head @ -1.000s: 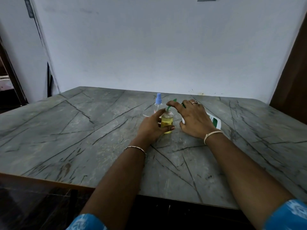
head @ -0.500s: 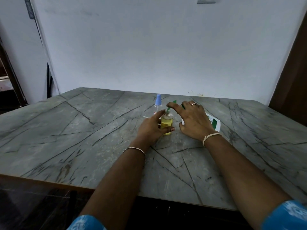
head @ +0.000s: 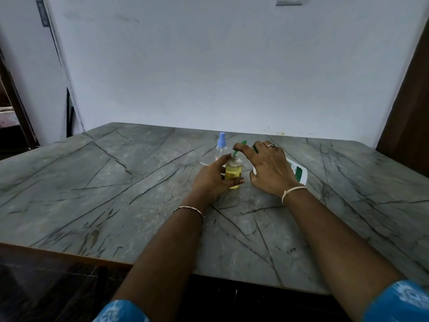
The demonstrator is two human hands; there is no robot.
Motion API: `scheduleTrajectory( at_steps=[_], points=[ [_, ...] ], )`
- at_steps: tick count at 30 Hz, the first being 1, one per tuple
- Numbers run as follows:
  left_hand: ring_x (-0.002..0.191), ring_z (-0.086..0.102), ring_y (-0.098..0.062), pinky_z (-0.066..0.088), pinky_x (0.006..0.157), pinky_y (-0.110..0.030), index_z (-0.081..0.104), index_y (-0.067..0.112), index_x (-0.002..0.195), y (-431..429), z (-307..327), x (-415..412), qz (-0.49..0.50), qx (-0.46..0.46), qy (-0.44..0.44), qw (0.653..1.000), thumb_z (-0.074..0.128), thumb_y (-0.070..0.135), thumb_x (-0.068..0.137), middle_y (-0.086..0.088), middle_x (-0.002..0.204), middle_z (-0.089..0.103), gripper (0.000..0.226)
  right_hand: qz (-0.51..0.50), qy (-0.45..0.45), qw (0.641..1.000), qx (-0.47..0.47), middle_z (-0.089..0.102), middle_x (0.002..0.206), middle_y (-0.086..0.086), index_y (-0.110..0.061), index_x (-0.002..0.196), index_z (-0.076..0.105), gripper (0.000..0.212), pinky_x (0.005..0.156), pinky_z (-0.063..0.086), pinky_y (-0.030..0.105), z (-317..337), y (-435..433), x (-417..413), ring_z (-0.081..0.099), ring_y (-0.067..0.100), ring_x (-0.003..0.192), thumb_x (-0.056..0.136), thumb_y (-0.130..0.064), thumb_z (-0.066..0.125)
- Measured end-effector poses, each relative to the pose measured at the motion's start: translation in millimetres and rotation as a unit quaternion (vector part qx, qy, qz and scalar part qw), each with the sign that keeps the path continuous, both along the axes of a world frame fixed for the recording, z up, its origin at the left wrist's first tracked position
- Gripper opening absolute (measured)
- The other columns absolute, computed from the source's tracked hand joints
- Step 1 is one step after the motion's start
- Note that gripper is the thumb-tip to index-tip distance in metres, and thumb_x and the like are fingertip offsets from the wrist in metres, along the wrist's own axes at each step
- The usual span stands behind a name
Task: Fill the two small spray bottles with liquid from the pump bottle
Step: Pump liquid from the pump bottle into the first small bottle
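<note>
A small clear spray bottle point(head: 233, 171), capless and holding yellow liquid, stands upright mid-table with my left hand point(head: 212, 178) wrapped around its body. My right hand point(head: 269, 169) lies over the white pump bottle point(head: 298, 174), fingers pressing its green pump head point(head: 239, 148), whose spout points into the small bottle's open neck. The pump bottle is mostly hidden under that hand. Just behind stands a second small spray bottle point(head: 221, 147) with a blue sprayer cap on.
The grey marble-patterned table point(head: 116, 182) runs up to a white wall. Its wooden front edge is near me. A thin white tube point(head: 204, 164) lies beside the capped bottle. A dark doorway is at far left, a brown panel at far right.
Both hands hold nearly the same pose. My right index finger has shifted slightly on the pump head; the view has tilted a little.
</note>
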State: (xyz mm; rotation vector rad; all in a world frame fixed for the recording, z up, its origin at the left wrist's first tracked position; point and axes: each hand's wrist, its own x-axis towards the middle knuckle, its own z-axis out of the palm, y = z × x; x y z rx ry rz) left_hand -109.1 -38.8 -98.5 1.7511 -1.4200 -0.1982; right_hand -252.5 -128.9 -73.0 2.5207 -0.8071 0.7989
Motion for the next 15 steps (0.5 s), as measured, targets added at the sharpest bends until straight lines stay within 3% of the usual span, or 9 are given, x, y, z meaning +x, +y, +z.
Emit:
scheduleTrajectory(
  at_steps=[8, 15],
  points=[
    [0.101, 0.065, -0.016, 0.050, 0.093, -0.034, 0.036, 0.035, 0.143, -2.7, -1.4, 1.9, -0.001, 0.005, -0.014, 1.000, 0.076, 0.047, 0.075, -0.002, 0.123, 0.064, 0.080, 0.025, 0.016, 0.999, 0.025, 0.054, 0.098, 0.003, -0.040, 0.146, 0.020, 0.086, 0.088, 0.042, 0.041, 3.1, -0.1, -7.5, 0.051, 0.026, 0.101, 0.071, -0.048, 0.063],
    [0.101, 0.064, -0.016, 0.050, 0.092, -0.034, 0.034, 0.036, 0.143, -2.9, -1.4, 2.0, 0.002, 0.007, -0.011, 1.000, 0.076, 0.049, 0.074, -0.001, 0.121, 0.064, 0.082, 0.011, 0.015, 0.998, 0.054, 0.057, 0.102, 0.005, -0.040, 0.143, 0.020, 0.084, 0.089, 0.046, 0.041, 2.7, -0.4, -3.4, 0.052, 0.027, 0.102, 0.076, -0.021, 0.068]
  ],
)
